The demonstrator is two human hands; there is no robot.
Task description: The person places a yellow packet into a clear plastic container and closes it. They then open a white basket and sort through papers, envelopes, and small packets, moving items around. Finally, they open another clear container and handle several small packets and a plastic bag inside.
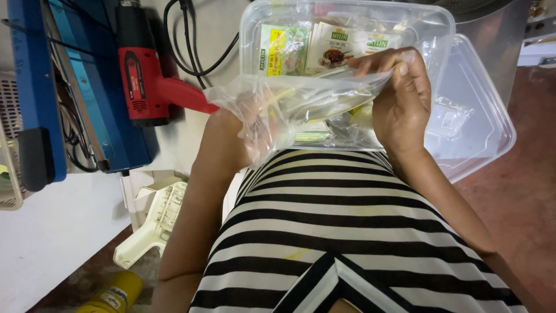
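Note:
A clear plastic bag (301, 101) is stretched between both hands above my lap. My left hand (240, 124) is pushed inside the bag at its left end, wrapped in the film. My right hand (399, 95) pinches the bag's right edge with thumb and fingers. Behind the bag sits a clear plastic tub (347, 35) holding several green and white printed sachets (324, 49). What lies inside the bag is hard to tell through the creased film.
A red heat gun (145, 78) lies on the white table (52, 232) beside a blue sealing machine (40, 93) and black cables (191, 52). A clear lid (480, 127) is at right. A cream plastic tool (156, 220) and yellow can (113, 293) are lower left.

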